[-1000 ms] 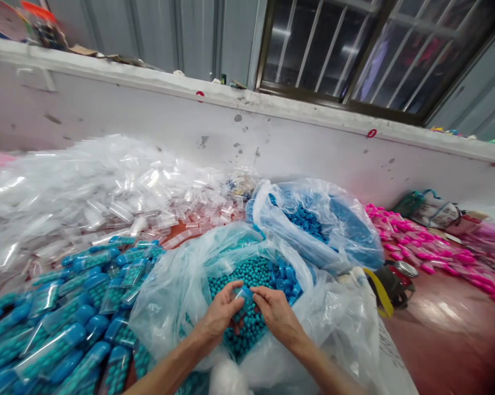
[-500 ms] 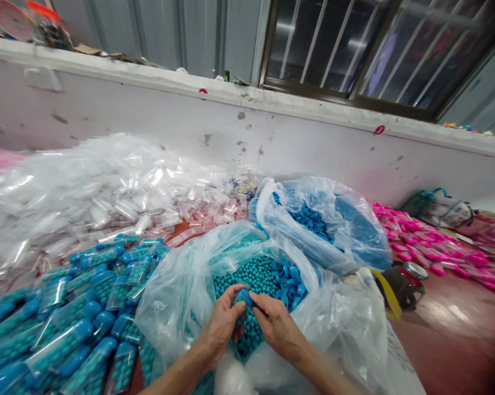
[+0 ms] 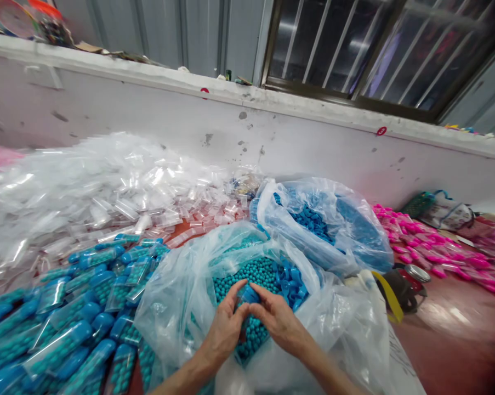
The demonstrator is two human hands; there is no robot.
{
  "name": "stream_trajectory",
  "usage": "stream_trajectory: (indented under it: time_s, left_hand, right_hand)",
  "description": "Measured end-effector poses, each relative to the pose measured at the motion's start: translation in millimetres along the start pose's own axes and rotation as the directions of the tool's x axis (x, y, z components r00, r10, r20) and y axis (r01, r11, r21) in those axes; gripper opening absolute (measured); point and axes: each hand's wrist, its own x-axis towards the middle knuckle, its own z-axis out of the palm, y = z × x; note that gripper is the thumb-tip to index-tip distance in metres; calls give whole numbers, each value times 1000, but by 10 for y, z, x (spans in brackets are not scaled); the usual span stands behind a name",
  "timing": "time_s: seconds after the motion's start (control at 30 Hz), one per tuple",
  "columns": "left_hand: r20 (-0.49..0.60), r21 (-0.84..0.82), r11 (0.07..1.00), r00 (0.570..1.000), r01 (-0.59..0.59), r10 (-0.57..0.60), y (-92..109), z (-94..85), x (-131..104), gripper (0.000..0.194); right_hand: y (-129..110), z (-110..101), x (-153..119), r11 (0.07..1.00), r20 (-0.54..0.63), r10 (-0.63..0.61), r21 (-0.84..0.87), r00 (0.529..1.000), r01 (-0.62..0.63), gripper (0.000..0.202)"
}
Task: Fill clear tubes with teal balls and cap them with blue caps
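Both my hands meet over an open clear plastic bag [image 3: 171, 291] holding teal beads [image 3: 255, 274] and blue caps [image 3: 293, 288]. A blue-capped tube [image 3: 249, 294] is between them. My left hand [image 3: 226, 321] is closed around its body, which the fingers mostly hide. The thumb and fingers of my right hand [image 3: 278, 318] pinch at the blue cap end. To the left lies a pile of clear tubes filled with teal beads [image 3: 62, 343], closed with blue caps.
Behind on the left is a heap of empty clear tubes [image 3: 119, 170]. A second plastic bag [image 3: 362, 230] with blue caps stands behind mine. Pink pieces [image 3: 428, 241] lie at right near a dark object with a yellow strap [image 3: 389, 296]. A white wall [image 3: 181, 120] runs along the back.
The fingers of my right hand have shifted around the blue cap, with the thumb now lower and closer to the left thumb. The bags and piles look the same.
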Motion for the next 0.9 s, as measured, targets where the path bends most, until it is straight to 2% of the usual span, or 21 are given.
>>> stream_trajectory:
  time_s: [0.1, 0.17, 0.3, 0.4, 0.53, 0.63, 0.73, 0.8, 0.83, 0.9]
  left_hand:
    - [-36, -108, 993, 998, -45, 42, 31, 36, -2, 55]
    - [-22, -144, 989, 999, -35, 32, 45, 40, -5, 49]
    - [-20, -151, 989, 1000, -8, 5, 53, 51, -14, 36]
    - [-54, -129, 991, 998, -20, 13, 46, 70, -2, 31]
    - [-88, -13, 999, 995, -42, 40, 12, 91, 37, 21]
    - [-77, 119, 990, 993, -79, 89, -8, 64, 35, 20]
    - [-95, 318, 938, 980, -136, 174, 67, -121, -54, 26]
    - [-143, 482, 864, 960, -143, 239, 203, -387, -179, 30]
    - [-182, 565, 815, 944, -130, 277, 293, -557, -258, 31]
    - [-321, 778, 629, 851, -13, 415, 493, -925, -435, 35]
  right_hand:
    - [-47, 116, -95, 965, 8, 5, -262, 1000, -3, 83]
    - [-37, 192, -110, 923, -29, -24, -386, 999, 10, 93]
    - [51, 344, -78, 854, -171, -197, -513, 965, 83, 73]
    - [135, 429, -68, 834, -232, -289, -537, 929, 125, 70]
    - [173, 519, -85, 850, -284, -255, -522, 924, 74, 70]
    - [87, 531, -93, 862, -239, -137, -506, 961, -3, 70]
    - [-22, 413, -86, 889, -25, -53, -457, 998, 36, 84]
    - [-40, 265, -74, 906, 69, -40, -418, 997, 66, 86]
    - [-26, 182, -64, 905, 73, -29, -421, 997, 57, 81]
    - [30, 28, -32, 880, 23, 0, -476, 1000, 11, 62]
